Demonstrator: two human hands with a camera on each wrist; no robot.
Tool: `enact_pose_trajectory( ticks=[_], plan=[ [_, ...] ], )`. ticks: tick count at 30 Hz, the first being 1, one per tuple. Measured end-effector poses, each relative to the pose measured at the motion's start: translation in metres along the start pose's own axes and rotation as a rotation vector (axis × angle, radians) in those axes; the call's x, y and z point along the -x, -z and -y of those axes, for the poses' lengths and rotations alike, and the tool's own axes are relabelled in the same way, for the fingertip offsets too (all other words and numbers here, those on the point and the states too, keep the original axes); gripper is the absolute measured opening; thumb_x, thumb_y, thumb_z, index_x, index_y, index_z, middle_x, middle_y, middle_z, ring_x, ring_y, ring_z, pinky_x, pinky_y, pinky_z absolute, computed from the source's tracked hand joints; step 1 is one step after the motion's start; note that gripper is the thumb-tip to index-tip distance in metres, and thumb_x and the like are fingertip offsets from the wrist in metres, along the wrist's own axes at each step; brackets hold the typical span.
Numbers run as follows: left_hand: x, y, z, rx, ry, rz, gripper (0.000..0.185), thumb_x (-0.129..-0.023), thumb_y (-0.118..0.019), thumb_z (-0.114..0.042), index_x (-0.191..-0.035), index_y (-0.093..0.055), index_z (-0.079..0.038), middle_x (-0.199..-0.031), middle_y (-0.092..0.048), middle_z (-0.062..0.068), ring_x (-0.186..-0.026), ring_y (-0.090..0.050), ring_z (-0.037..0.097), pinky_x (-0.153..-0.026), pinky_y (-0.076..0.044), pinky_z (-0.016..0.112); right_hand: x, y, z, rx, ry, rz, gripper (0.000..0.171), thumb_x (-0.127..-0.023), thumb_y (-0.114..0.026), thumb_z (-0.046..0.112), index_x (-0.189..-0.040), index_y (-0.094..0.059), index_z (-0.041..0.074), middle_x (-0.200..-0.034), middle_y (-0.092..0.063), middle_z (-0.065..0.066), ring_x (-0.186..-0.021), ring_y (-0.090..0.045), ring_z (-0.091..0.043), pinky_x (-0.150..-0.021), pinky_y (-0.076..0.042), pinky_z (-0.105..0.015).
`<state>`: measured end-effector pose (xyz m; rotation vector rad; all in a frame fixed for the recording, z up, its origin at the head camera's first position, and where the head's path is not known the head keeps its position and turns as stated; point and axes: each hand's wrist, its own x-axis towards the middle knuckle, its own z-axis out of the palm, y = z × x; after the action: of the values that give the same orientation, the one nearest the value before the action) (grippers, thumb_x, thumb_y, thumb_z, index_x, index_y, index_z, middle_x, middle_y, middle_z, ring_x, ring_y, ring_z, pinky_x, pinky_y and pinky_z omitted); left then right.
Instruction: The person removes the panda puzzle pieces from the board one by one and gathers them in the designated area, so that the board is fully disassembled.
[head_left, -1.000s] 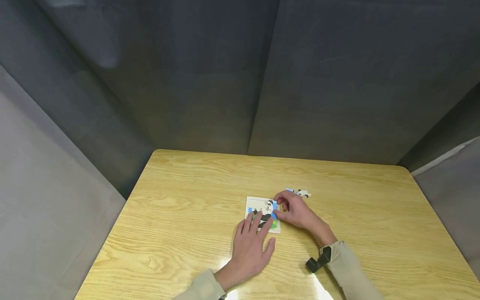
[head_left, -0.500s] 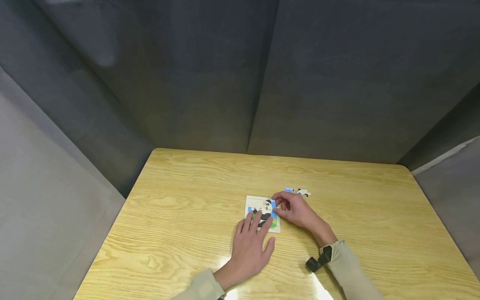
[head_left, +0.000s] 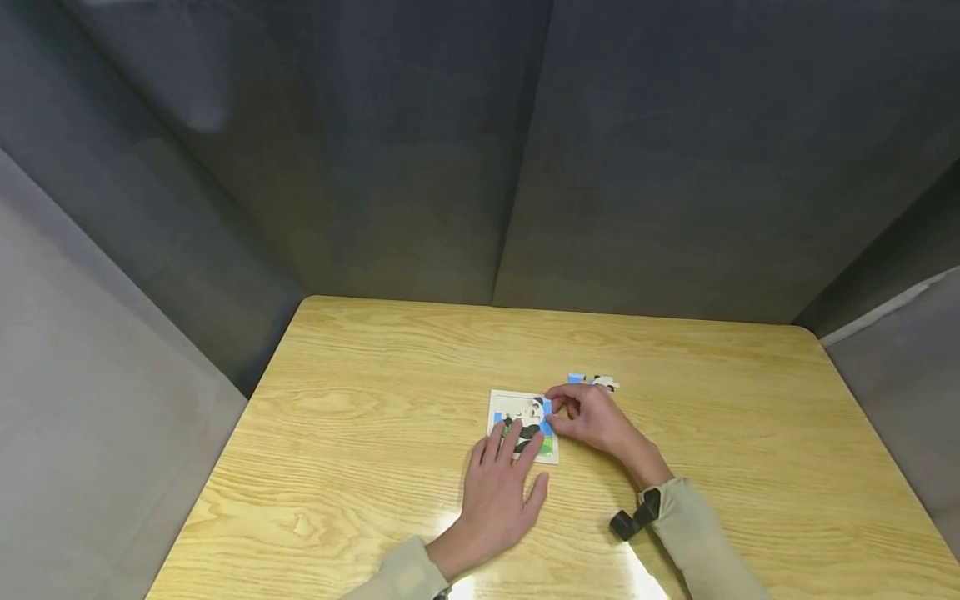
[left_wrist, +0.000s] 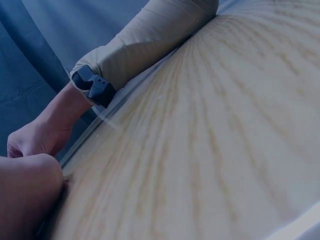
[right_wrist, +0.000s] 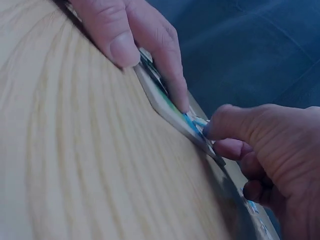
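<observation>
Change: since the frame one second earlier, the right hand [head_left: 592,421] has drawn slightly nearer the puzzle board [head_left: 523,425]; the left hand [head_left: 501,483] has held its position.
Left hand: lies flat on the wooden table [head_left: 360,433], fingers straight and spread, fingertips pressing the near edge of the puzzle board. It grips nothing. The right wrist view shows the thumb and a finger [right_wrist: 165,65] bearing down on the board edge [right_wrist: 170,107].
Right hand: fingers curled, thumb tip [right_wrist: 215,127] against a blue puzzle piece [head_left: 547,407] at the board's right edge. Whether the piece is pinched or only pushed cannot be told.
Puzzle board: small white square tray, flat on the table near its centre, between the two hands. It carries a partly assembled picture in black, white, blue and green.
Loose pieces: two pieces [head_left: 592,382], blue and white with black, lie on the table just beyond the right hand, apart from the board.
Sleeves: both forearms wear beige sleeves; a black camera mount [head_left: 628,518] sits at the right wrist.
Surroundings: dark grey fabric panels [head_left: 525,150] stand behind the table.
</observation>
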<state>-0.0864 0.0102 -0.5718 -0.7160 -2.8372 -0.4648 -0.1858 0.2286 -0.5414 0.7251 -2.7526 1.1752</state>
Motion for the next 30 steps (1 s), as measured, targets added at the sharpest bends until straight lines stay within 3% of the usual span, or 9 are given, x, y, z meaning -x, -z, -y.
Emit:
enact_pose_trajectory(
  ticks=[6, 16, 23, 30],
  plan=[
    [-0.001, 0.001, -0.001, 0.008, -0.015, -0.037, 0.054, -0.107, -0.045, -0.047, -0.156, -0.049, -0.024, -0.164, -0.04, 0.012, -0.15, -0.034, 0.039, -0.114, -0.035, 0.055, 0.0, -0.001, -0.008, 0.035, 0.032, -0.03, 0.026, -0.079, -0.086, 0.011, -0.103, -0.077, 0.005, -0.076, -0.068, 0.007, -0.058, -0.048, -0.001, -0.056, -0.044, -0.023],
    [0.0, 0.0, -0.001, -0.01, 0.001, -0.002, 0.056, -0.108, -0.042, -0.05, -0.158, -0.046, -0.026, -0.165, -0.037, 0.011, -0.152, -0.031, 0.038, -0.115, -0.034, 0.054, 0.003, -0.003, -0.012, 0.022, 0.098, -0.042, 0.025, -0.079, -0.085, 0.012, -0.101, -0.077, 0.007, -0.076, -0.065, 0.003, -0.061, -0.048, -0.004, -0.056, -0.042, -0.023],
    [0.0, -0.001, 0.0, -0.003, -0.008, -0.012, 0.055, -0.108, -0.043, -0.049, -0.158, -0.047, -0.025, -0.164, -0.038, 0.012, -0.151, -0.032, 0.039, -0.115, -0.035, 0.055, 0.006, 0.002, -0.011, -0.001, 0.088, -0.07, 0.025, -0.079, -0.085, 0.01, -0.102, -0.077, 0.007, -0.076, -0.061, -0.001, -0.062, -0.049, -0.01, -0.056, -0.042, -0.023],
    [-0.001, -0.003, 0.0, 0.007, -0.005, -0.023, 0.055, -0.108, -0.042, -0.048, -0.159, -0.044, -0.026, -0.165, -0.037, 0.011, -0.152, -0.031, 0.038, -0.116, -0.034, 0.055, 0.007, 0.012, -0.019, -0.006, 0.073, -0.077, 0.024, -0.079, -0.086, 0.01, -0.102, -0.077, 0.009, -0.075, -0.06, -0.001, -0.06, -0.046, -0.007, -0.056, -0.042, -0.022]
  ],
)
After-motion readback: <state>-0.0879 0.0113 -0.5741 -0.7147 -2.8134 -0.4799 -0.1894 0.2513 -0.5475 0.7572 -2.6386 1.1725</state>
